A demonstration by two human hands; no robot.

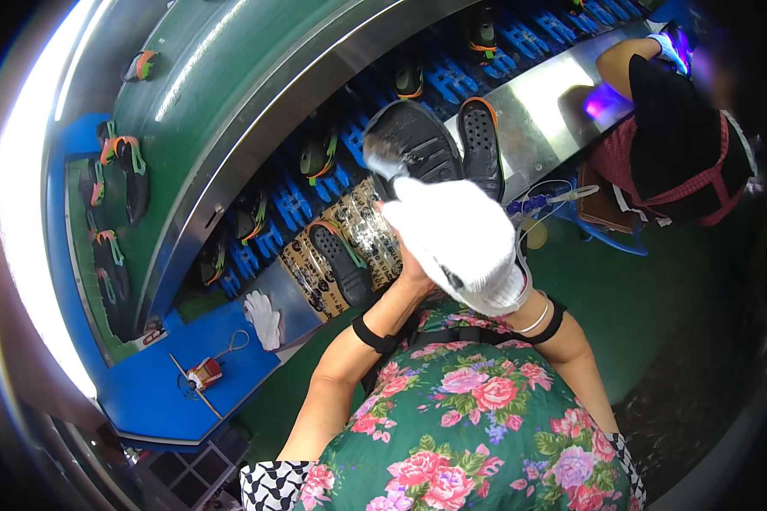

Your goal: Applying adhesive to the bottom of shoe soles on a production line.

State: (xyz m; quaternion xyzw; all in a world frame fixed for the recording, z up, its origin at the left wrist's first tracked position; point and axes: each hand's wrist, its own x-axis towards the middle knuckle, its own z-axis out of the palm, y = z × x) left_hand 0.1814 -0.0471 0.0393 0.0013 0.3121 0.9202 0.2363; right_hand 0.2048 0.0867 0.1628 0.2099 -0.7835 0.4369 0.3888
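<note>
My right hand (460,243), in a white knitted glove, grips a brush (386,162) whose pale bristles touch the black sole of a shoe (411,136). Wet-looking streaks mark that sole. Bare and partly covered by the glove, my left hand (411,266) is closed at the near end of the shoe, which looks raised above the ledge; the grip itself is hidden. Just right of it lies a black shoe with holes and an orange rim (481,140). A similar shoe (341,262) rests on the taped brown cardboard (302,272) left of my hands.
Beyond the metal ledge (533,128), blue racks (452,81) carry several shoes. More shoes lie on the green belt (166,111). A loose white glove (262,319) and a small red item (204,373) sit by the blue table (145,396). A co-worker (665,145) works at right.
</note>
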